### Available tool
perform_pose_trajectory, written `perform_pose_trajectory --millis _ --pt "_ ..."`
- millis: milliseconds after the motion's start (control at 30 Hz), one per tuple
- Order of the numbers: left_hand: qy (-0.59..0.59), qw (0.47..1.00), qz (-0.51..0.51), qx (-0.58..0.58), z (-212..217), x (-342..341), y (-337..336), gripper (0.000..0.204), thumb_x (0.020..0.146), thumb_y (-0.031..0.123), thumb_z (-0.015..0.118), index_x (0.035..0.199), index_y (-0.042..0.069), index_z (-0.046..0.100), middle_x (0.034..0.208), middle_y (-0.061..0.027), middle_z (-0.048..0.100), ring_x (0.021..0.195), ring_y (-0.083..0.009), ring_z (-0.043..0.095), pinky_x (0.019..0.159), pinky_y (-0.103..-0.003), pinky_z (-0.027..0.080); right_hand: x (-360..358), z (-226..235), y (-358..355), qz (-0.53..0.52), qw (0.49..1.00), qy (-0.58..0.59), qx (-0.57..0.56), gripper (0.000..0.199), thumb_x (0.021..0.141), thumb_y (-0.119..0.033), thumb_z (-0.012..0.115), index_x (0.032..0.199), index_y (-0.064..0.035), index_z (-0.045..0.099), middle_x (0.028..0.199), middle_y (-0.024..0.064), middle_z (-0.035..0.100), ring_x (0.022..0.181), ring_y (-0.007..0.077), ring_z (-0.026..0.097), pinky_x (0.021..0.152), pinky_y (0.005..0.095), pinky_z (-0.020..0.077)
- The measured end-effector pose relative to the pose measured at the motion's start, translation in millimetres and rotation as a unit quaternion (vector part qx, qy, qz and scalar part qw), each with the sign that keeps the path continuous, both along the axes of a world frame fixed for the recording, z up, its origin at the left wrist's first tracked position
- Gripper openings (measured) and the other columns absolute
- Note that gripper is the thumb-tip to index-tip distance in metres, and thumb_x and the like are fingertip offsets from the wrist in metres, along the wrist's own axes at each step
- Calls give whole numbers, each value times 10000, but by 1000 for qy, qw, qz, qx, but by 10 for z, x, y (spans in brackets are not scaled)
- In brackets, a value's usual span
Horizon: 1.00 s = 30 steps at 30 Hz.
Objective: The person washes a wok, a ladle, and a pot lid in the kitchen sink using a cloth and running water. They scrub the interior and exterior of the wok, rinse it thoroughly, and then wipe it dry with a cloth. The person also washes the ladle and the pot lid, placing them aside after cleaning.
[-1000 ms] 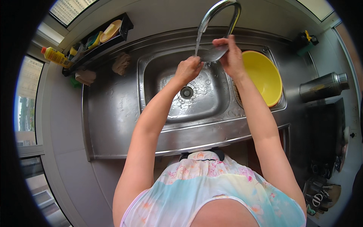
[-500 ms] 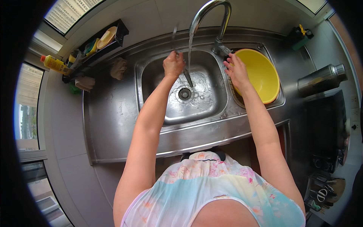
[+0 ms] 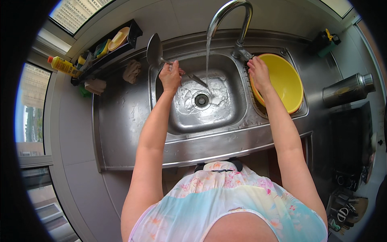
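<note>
My left hand [image 3: 171,76] is closed round the handle of a metal ladle [image 3: 154,50]. The ladle's rounded head stands up over the sink's back left corner, and its handle end points down towards the middle of the basin. Water runs in a thin stream from the curved chrome faucet [image 3: 246,24] into the steel sink [image 3: 189,125], close to the handle's end. At the faucet's base, my right hand [image 3: 259,74] has its fingers closed at the faucet handle [image 3: 243,53], which they partly hide.
A yellow bowl [image 3: 284,86] sits on a rack in the smaller basin on the right. Beyond it stands a steel canister [image 3: 346,89]. A cloth [image 3: 131,71] lies left of the sink, below a black wall shelf [image 3: 135,34] holding sponges. A yellow bottle [image 3: 64,66] stands far left.
My left hand has moved left and turned the ladle, whose blurred head now shows clearly. My right hand's fingers have drawn together at the faucet handle. Water still runs.
</note>
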<state>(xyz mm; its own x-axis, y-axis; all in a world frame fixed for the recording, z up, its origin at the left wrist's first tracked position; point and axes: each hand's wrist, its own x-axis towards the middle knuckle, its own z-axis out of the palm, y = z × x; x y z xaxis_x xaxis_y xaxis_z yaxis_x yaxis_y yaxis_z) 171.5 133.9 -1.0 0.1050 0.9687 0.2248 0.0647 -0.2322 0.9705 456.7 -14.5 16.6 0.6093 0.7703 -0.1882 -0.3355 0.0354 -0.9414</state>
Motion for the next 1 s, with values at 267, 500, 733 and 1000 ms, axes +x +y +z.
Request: perform_pose_trajectory --millis 267,500,733,1000 --pt "234 942 -154 185 -514 436 -293 225 881 203 646 771 31 552 582 -97 589 488 -190 591 465 -323 439 107 -147 -21 -13 1000 7 -13 480 939 -307 546 1318 -47 409 1136 56 536 1064 153 504 887 305 384" --pt "292 897 -179 278 -270 1114 -136 254 879 249 598 772 29 529 745 -170 615 716 -358 616 608 -435 483 146 -126 92 -8 999 12 -45 410 950 -298 535 1261 -42 459 1154 81 552 1091 193 539 926 332 409" --pt "242 945 -141 168 -302 440 6 253 884 221 630 757 23 541 625 -105 610 566 -218 641 521 -335 475 37 -339 224 -11 980 188 -63 254 929 -204 550 1085 -6 519 1061 104 559 1025 211 554 875 413 474" --pt "302 921 -93 227 -377 -77 -18 225 890 217 627 767 40 563 594 -80 590 552 -182 638 509 -317 460 -1358 110 996 147 974 166 -43 165 903 -180 578 892 -16 582 760 75 609 698 200 615 716 353 531"
